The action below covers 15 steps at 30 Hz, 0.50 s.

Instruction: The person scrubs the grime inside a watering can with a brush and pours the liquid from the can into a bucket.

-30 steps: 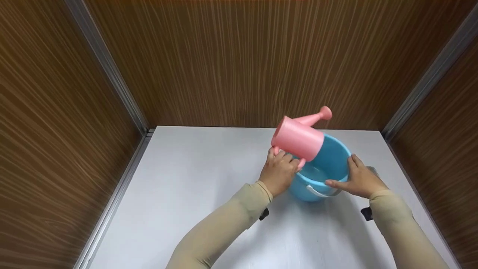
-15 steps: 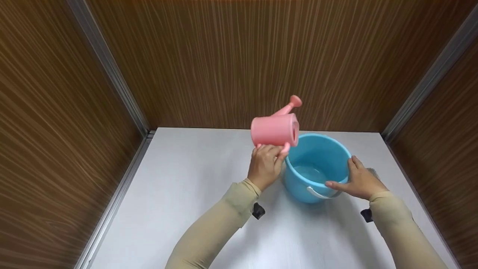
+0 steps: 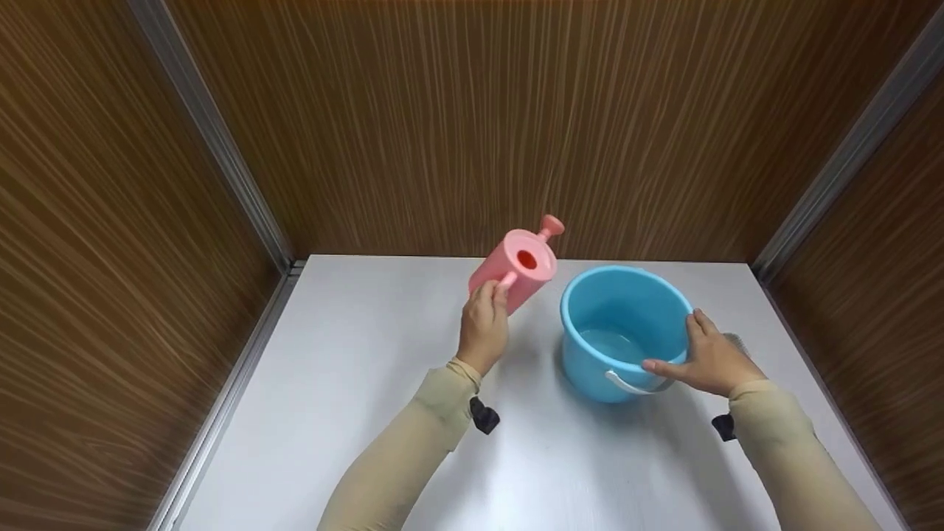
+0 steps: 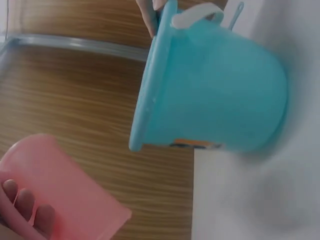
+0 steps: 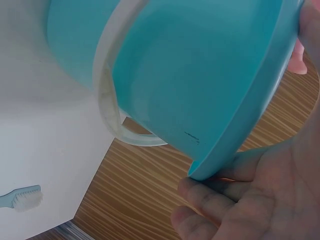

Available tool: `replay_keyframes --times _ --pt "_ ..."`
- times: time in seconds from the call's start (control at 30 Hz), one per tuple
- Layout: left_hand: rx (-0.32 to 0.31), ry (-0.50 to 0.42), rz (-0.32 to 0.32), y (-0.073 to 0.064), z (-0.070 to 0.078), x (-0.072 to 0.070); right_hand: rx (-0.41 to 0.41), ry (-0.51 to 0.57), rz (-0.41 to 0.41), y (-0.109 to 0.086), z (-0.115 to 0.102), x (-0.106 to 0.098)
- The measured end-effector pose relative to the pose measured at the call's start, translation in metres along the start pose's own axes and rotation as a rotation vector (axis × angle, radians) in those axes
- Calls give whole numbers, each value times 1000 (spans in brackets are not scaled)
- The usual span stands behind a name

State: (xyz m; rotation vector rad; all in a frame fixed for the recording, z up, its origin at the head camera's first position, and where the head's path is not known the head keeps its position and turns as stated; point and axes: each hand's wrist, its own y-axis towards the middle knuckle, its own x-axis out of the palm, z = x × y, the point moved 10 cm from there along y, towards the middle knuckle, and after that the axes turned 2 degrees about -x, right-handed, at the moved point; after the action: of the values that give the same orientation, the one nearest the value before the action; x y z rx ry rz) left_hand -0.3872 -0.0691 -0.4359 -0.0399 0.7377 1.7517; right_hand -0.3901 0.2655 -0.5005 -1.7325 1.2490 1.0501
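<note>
In the head view my left hand (image 3: 484,328) grips the handle of a pink watering can (image 3: 493,274), raised left of the bucket. The can leans, its round top opening facing the camera and its spout (image 3: 550,227) pointing back. Curled fingers (image 4: 25,204) show round the handle in the left wrist view. A light blue bucket (image 3: 601,372) stands upright on the table, its white handle (image 3: 627,383) hanging down in front. My right hand (image 3: 712,358) holds its rim at the right, thumb and fingers spread along it. A little liquid seems to lie at the bottom.
A brush (image 5: 22,197) with a blue handle and white bristles lies on the white table (image 3: 354,369), mostly hidden behind my right hand in the head view. Wood-patterned panels (image 3: 472,133) stand at the back and both sides.
My left hand has moved the watering can left, away from over the bucket, and turned it from tipped over to opening upward. My right hand stays on the bucket's rim.
</note>
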Motion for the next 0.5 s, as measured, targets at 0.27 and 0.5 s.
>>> replay_keyframes --times 0.27,0.5 --pt "-107 -18 67 -2 -37 -18 -1 0 2 0 1 0" --pt "-140 -3 180 -4 -62 -37 -8 -6 5 -1 1 -2"
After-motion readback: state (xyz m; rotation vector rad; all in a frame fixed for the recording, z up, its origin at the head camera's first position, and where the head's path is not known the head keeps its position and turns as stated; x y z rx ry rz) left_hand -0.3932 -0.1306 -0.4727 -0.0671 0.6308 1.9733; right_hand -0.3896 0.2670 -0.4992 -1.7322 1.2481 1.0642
